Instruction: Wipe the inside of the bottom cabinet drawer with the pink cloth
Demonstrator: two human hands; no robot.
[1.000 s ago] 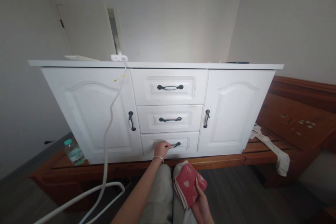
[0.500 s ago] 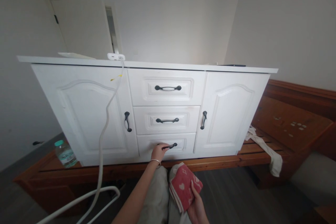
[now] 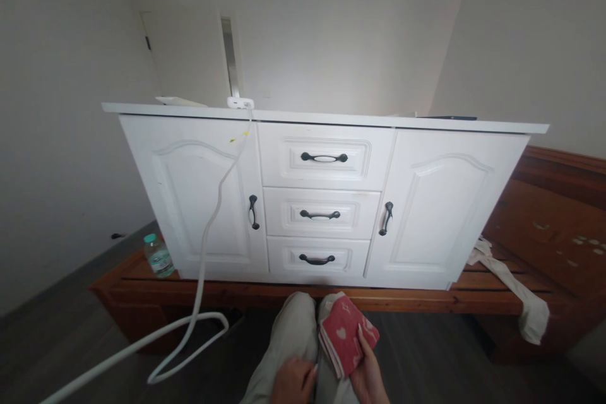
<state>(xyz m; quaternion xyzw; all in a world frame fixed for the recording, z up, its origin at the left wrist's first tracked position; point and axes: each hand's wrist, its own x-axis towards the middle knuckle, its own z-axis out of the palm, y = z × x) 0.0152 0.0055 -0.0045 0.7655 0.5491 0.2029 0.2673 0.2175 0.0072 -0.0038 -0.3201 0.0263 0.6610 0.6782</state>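
Observation:
My right hand (image 3: 368, 379) grips a folded red towel (image 3: 345, 338) with pale heart patterns and white inner layers. It rests over my right knee, thumb on top. My left hand (image 3: 293, 382) lies low over my left thigh, fingers curled in, with nothing seen in it; the frame's lower edge cuts it off. In front of me stands a white cabinet (image 3: 322, 180). Its bottom drawer (image 3: 286, 254), with a dark handle (image 3: 317, 259), is closed, as are the two drawers above it and both side doors.
The cabinet stands on a brown wooden bench (image 3: 260, 295). A bottle with a teal cap (image 3: 159, 257) is at its left, a white cloth (image 3: 509, 281) hangs at its right. A thick white cable (image 3: 203, 252) runs from a white device (image 3: 240, 103) on the cabinet top, looping down front left.
My left hand has let go of the bottom drawer's handle and drawn back to my thigh. The view has shifted left, while my right hand keeps the towel on my knee.

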